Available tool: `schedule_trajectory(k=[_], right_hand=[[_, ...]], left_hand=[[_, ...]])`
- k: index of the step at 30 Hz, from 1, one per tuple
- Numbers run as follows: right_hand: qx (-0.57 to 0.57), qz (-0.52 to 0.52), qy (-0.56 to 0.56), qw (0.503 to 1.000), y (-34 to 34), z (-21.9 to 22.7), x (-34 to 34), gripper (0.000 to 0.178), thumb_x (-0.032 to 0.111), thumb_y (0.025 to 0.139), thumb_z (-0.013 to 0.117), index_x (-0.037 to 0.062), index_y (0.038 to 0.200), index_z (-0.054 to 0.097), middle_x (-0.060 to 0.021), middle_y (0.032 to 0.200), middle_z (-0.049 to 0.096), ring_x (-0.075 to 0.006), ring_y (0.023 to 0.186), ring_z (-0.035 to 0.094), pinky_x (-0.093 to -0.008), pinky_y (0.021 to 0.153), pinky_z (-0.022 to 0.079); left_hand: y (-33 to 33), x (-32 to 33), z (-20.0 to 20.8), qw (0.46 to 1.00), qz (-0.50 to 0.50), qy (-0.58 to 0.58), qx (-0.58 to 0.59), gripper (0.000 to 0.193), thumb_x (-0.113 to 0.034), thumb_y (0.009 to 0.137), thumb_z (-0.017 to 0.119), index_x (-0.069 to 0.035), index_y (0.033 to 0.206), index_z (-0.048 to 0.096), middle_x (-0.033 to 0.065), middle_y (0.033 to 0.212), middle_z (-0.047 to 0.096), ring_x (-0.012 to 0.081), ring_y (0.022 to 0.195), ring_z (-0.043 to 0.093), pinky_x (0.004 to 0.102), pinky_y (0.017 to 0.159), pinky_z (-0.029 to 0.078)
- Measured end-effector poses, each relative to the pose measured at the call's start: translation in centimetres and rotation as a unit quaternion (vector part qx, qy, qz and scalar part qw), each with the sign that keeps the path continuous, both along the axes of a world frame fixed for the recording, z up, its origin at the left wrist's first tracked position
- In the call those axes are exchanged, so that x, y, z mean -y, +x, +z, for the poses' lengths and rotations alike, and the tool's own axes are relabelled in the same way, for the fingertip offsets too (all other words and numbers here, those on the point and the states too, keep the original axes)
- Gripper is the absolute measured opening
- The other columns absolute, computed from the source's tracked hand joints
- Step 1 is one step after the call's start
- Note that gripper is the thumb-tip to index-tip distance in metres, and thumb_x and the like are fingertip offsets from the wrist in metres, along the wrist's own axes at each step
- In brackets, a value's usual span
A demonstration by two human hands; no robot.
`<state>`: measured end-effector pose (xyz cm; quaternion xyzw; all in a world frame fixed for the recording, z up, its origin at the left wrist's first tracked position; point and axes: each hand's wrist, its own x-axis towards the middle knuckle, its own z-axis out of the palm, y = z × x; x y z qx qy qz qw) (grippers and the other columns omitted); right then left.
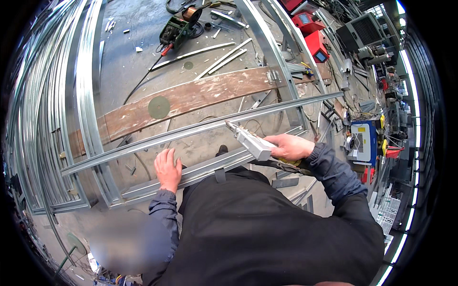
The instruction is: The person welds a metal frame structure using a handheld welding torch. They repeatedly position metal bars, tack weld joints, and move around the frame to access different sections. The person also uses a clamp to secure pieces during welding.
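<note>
In my right hand (292, 147) is a silver, box-bodied handheld welding gun (254, 144). Its narrow nozzle points up and left, with the tip close to a long steel profile (191, 131) lying crosswise before me; whether they touch I cannot tell. My left hand (168, 168), empty with fingers apart, hovers or rests by the nearer steel rail (202, 170); contact is unclear. The crosswise profile lies over the uprights of a metal frame (88, 95) at the left and another frame part (267, 38) at the right.
Beyond the profile lies a worn brown plank (219, 88) with a round green disc (159, 107). A green wire feeder (174, 31) stands farther off among metal offcuts. Bundled steel profiles (40, 109) fill the left. Red machines (316, 45) and a blue-and-white unit (362, 143) stand right.
</note>
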<state>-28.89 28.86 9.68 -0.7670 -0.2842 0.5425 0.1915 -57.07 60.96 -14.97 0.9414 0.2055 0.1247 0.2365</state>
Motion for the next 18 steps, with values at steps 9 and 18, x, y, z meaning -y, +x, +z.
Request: schedule_trajectory(k=[9, 18], right_hand=[[0.087, 0.065, 0.01, 0.994, 4.2, -4.0, 7.1, 0.059, 0.047, 0.105, 0.064, 0.0046, 0.145, 0.06, -0.0301, 0.116, 0.073, -0.0491, 0.113, 0.07, -0.0512, 0.095, 0.055], [0.083, 0.124, 0.044, 0.988, 6.1, -6.8, 8.3, 0.054, 0.051, 0.104, 0.065, 0.0026, 0.129, 0.064, -0.031, 0.104, 0.072, -0.0513, 0.103, 0.07, -0.0572, 0.088, 0.055]], left_hand=[[16.7, 7.3, 1.9, 0.992, -0.107, 0.058, -0.017, 0.078, -0.031, 0.081, 0.089, -0.009, 0.15, 0.059, 0.0092, 0.144, 0.06, 0.0314, 0.138, 0.053, 0.0495, 0.121, 0.037], [19.1, 9.4, 1.6, 0.992, -0.083, 0.073, -0.063, 0.048, -0.032, 0.08, 0.09, -0.015, 0.122, 0.073, 0.0025, 0.115, 0.068, 0.0261, 0.118, 0.063, 0.0467, 0.111, 0.042]])
